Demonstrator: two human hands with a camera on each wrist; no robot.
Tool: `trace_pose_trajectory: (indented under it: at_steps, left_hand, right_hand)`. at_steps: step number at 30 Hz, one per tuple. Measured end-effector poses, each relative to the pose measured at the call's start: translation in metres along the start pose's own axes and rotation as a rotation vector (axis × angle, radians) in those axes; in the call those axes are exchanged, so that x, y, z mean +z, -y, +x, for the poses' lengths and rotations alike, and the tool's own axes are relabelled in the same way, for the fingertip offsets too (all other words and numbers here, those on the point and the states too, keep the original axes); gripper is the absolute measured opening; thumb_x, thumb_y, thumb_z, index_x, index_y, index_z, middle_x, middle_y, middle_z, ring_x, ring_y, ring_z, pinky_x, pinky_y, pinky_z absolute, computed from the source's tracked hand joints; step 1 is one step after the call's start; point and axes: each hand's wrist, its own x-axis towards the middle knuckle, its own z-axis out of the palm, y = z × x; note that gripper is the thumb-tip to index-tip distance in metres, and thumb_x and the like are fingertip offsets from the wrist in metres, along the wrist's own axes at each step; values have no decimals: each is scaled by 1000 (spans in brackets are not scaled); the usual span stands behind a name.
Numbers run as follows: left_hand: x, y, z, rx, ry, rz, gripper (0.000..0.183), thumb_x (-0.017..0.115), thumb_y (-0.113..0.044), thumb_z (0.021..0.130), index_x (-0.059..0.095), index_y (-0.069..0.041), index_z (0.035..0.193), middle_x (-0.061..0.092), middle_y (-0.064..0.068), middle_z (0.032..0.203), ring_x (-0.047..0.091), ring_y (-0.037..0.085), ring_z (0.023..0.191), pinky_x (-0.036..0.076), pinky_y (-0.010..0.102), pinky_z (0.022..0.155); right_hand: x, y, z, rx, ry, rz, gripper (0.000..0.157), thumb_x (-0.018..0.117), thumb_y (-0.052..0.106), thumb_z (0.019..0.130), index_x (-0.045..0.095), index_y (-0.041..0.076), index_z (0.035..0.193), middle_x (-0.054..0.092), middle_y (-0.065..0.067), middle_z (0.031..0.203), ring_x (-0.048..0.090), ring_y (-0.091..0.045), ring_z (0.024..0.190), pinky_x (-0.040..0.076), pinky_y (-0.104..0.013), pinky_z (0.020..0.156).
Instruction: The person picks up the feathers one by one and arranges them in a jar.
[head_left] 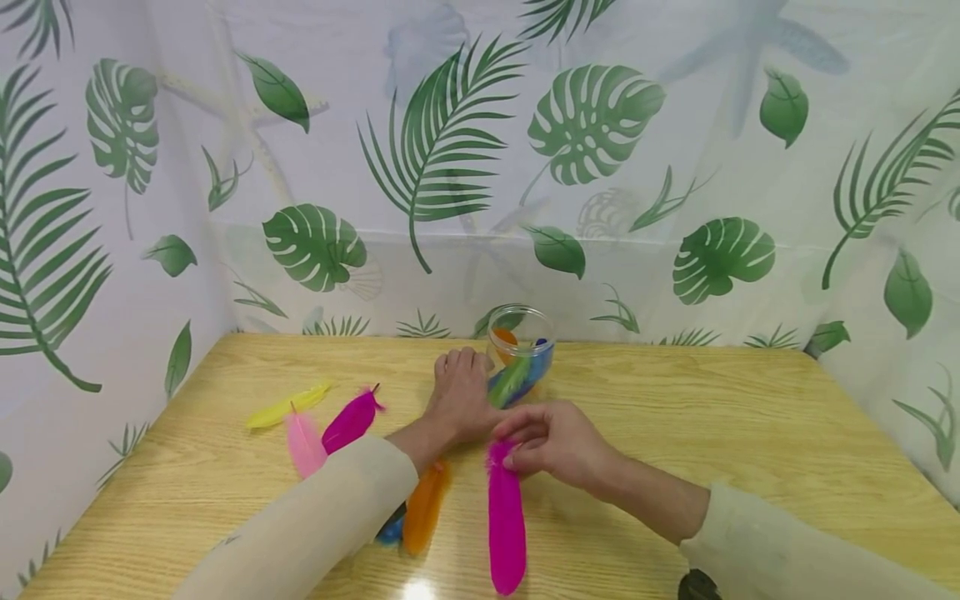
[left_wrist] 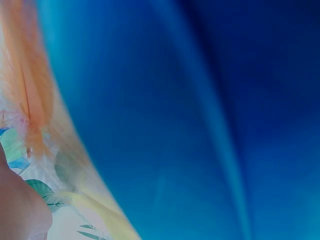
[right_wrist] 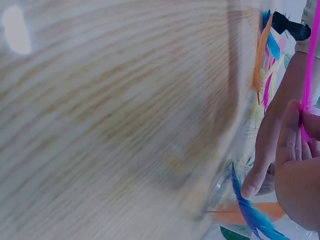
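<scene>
My right hand [head_left: 562, 446] pinches a magenta feather [head_left: 507, 533] near its fluffy end, and the long vane hangs toward the front of the table. Just beyond it, my left hand [head_left: 461, 396] grips the side of a clear jar [head_left: 521, 310], its thumb in front. Inside the jar are orange, green and blue feathers [head_left: 536, 371]. In the right wrist view the left thumb lies against the jar beside a blue feather [right_wrist: 247, 205]. A blue feather [left_wrist: 140, 120] very close to the camera fills most of the left wrist view.
An orange feather [head_left: 425, 508] and a blue feather [head_left: 390, 532] lie partly under the left forearm. Farther left on the wooden table [head_left: 712, 417] are a yellow feather [head_left: 288, 407], a pink feather [head_left: 304, 443] and another magenta feather [head_left: 351, 421]. A leaf-printed cloth [head_left: 465, 275] stands behind.
</scene>
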Motion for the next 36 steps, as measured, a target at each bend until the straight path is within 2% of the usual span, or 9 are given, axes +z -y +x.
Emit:
trace_pose_trajectory:
  at_steps: [6, 13, 21, 30, 36]
  left_hand:
    - [-1, 1, 0, 3, 10, 17, 81, 59, -76, 80, 52, -8, 122, 51, 8, 111, 40, 25, 106, 28, 45, 102]
    - [-2, 2, 0, 8, 29, -4, 63, 66, -56, 82, 52, -8, 120, 49, 7, 110, 41, 26, 107, 28, 44, 101]
    - [-3, 1, 0, 5, 36, -6, 65, 61, -62, 84, 52, -8, 119, 49, 8, 111, 41, 26, 107, 28, 44, 101]
    - [-3, -1, 0, -1, 29, 14, 75, 65, -69, 79, 53, -8, 123, 51, 8, 112, 42, 26, 109, 29, 45, 103]
    - [-3, -3, 0, -1, 21, 34, 75, 69, -66, 78, 53, -8, 123, 53, 8, 113, 43, 25, 108, 30, 46, 105]
  right_hand:
    - [-3, 9, -1, -8, -9, -67, 31, 73, -6, 84, 68, -6, 114, 72, -15, 105, 72, -21, 93, 61, -36, 77]
    - [-11, 22, 1, -13, -22, -43, 32, 67, -9, 86, 66, -7, 118, 72, -20, 109, 74, -26, 92, 61, -39, 78]
    - [-22, 33, 2, -59, -43, -42, 33, 62, -11, 86, 64, -10, 120, 71, -24, 111, 74, -26, 93, 61, -40, 79]
    - [-36, 48, 4, -132, -95, -74, 36, 63, -8, 88, 63, -8, 124, 70, -23, 114, 73, -27, 99, 60, -40, 82]
    - [-48, 58, 8, -164, -174, -100, 37, 66, -7, 88, 63, -6, 125, 69, -24, 119, 71, -29, 105, 60, -40, 83]
